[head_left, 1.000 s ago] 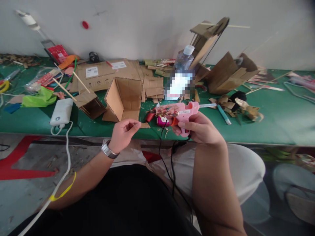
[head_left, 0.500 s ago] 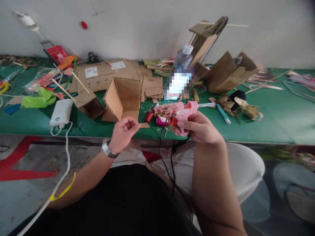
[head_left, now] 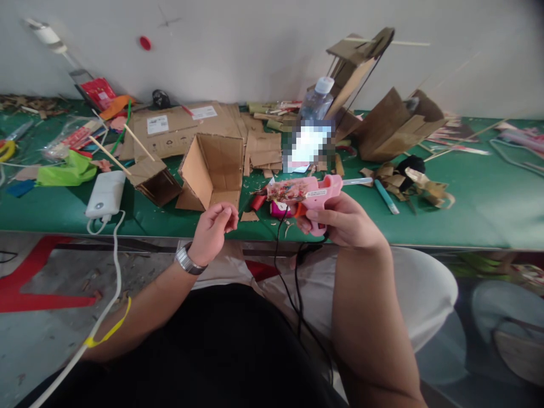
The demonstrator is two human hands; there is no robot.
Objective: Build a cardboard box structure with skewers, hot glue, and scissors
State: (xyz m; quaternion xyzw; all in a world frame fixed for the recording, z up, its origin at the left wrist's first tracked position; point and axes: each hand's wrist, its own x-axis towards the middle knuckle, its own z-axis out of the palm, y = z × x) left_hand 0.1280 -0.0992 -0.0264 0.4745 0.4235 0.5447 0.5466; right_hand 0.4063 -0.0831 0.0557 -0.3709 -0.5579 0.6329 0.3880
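Note:
In my right hand (head_left: 346,221) is a pink glue gun (head_left: 321,195) with an orange trigger, my fingers wrapped round its handle. Its crusted nozzle points left, and a clear glue stick (head_left: 357,181) juts from the back. My left hand (head_left: 215,226) is closed, the thumb pressed against curled fingers; whether anything small is between them I cannot make out. Just behind it stands an open cardboard box corner (head_left: 223,164). A small cardboard scrap (head_left: 250,216) lies to its right, apart from the fingers. Below the nozzle is a red roll (head_left: 258,202).
A small cardboard box with sticks (head_left: 155,181) and a white power bank (head_left: 106,194) are on the left of the green table (head_left: 467,209). A lit phone (head_left: 308,147), a plastic bottle (head_left: 318,102) and cardboard constructions (head_left: 391,124) stand behind. Black cords (head_left: 297,294) hang over my lap.
My left fingertips have curled inward and drawn away from the cardboard scrap, which now shows more fully. The right hand and glue gun have stayed nearly still.

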